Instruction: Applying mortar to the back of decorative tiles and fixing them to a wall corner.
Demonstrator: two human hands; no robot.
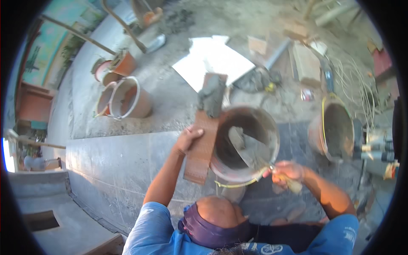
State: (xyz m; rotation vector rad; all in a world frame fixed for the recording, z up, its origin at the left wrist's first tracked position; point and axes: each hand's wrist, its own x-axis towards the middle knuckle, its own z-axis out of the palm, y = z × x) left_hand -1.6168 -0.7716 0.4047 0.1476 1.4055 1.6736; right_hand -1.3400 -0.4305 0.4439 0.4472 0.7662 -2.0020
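My left hand (189, 138) grips the left edge of a long, narrow reddish-brown tile (203, 148), with the thumb lying on its face. A lump of wet grey mortar (211, 95) covers the tile's far end. In my right hand (287, 174) is the light-coloured handle of a trowel (255, 154), fingers closed around it. Its blade carries grey mortar and reaches over the mouth of a mortar-smeared bucket (275, 127). The bucket stands just right of the tile, its yellow handle hanging at the near rim. How much mortar the bucket holds I cannot tell.
Another bucket (313, 131) stands at the right, near loose cables (355, 78). Several buckets (142, 102) sit at the far left. White sheets (212, 57) and a tan block (307, 63) lie beyond. Dark grey slabs (127, 157) run beneath the work, and a ledge (44, 182) borders the left.
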